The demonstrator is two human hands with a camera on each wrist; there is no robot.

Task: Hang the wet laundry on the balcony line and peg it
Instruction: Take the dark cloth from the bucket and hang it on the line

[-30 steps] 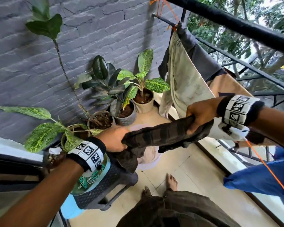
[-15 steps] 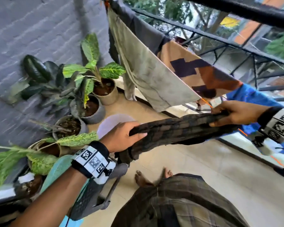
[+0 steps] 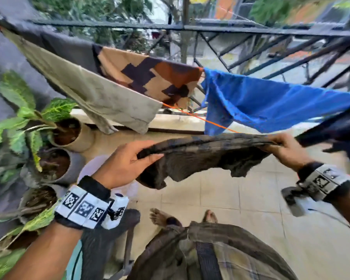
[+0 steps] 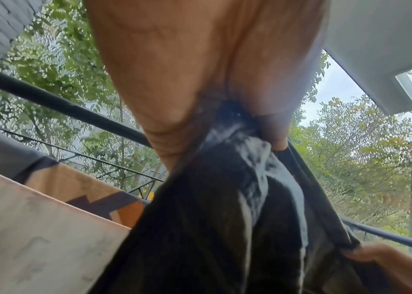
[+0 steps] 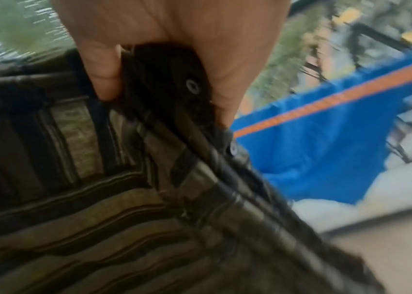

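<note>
A dark brown checked garment (image 3: pixel 202 152) is stretched level between both hands, just below the orange line (image 3: pixel 200 117). My left hand (image 3: pixel 127 162) grips its left end, thumb on top. My right hand (image 3: pixel 285 147) pinches the right end. In the right wrist view the fingers (image 5: pixel 104 75) curl round the checked garment (image 5: pixel 99 189) near a snap button. In the left wrist view my palm closes on the dark garment (image 4: pixel 224 218). A beige cloth (image 3: pixel 101 98), a patterned brown cloth (image 3: pixel 150 75) and a blue cloth (image 3: pixel 271 106) hang on the line.
Potted plants (image 3: pixel 49 138) stand along the grey wall at the left. A dark basket (image 3: pixel 109 239) sits by my left forearm. A black metal railing (image 3: pixel 190 27) runs behind the line. My bare feet (image 3: pixel 160 217) stand on the tiled floor.
Both hands have carried the garment to the right along the line and spread it wider. The view has swung towards the railing, bringing the blue cloth into the middle.
</note>
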